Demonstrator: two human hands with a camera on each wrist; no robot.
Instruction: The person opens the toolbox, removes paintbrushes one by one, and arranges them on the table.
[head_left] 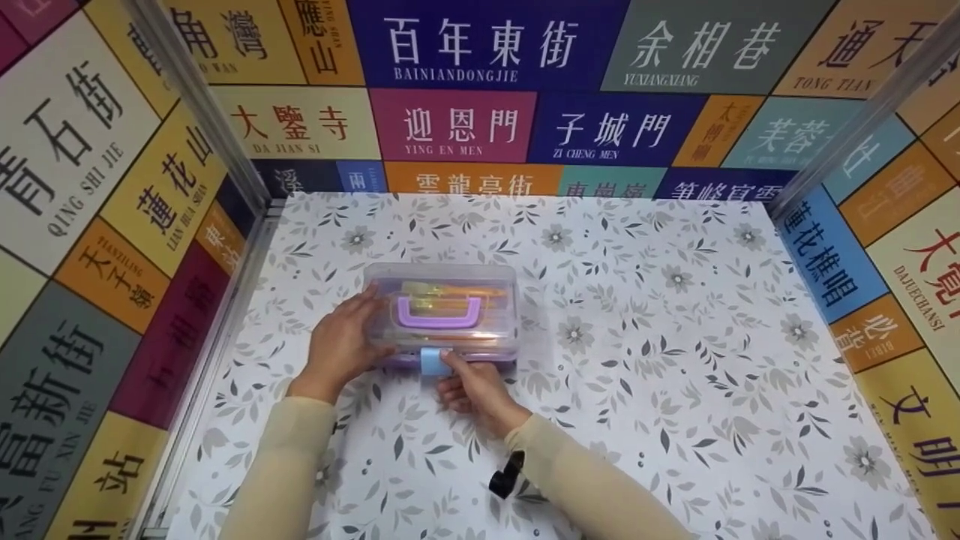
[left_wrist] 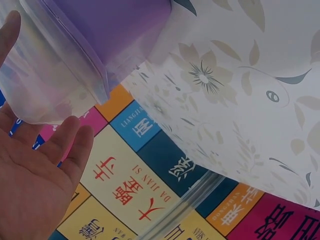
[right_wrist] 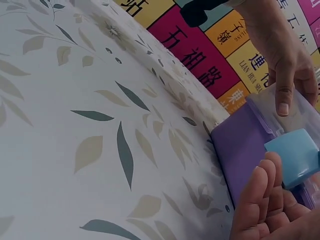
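- Left hand (head_left: 341, 341): you are grasping the box's left end, thumb lying at the front, fingers reaching toward the back; this is probably bracing the box against sliding.
- Right hand (head_left: 480, 390): you are resting the thumb on the latch and curling the fingers below it, grasping it lightly; the front edge is apparently giving you leverage there.
- Blue latch (head_left: 435, 361): sitting at the middle of the box's front, between your hands; whether it is fastening the lid, you cannot tell from these views.
- Box (head_left: 501, 300), clear-lidded: resting on the cloth, left of centre, its long side facing you, presumably putting the latch within easy reach.
- Purple base (right_wrist: 242, 145): sitting under the lid, carrying it.
- Purple handle (head_left: 439, 322): lying folded on the lid, likely for staying out of your way.
- Brushes (head_left: 469, 291), orange-handled: lying lengthwise inside, showing through the lid, presumably following the box's longer direction.
- Black strap (head_left: 506, 476): hanging at your right cuff, perhaps serving the wrist camera.
- Floral cloth (head_left: 675, 360): spreading beneath everything.
- Lettered wall panels (head_left: 450, 45): standing behind and at both sides, enclosing your workspace.
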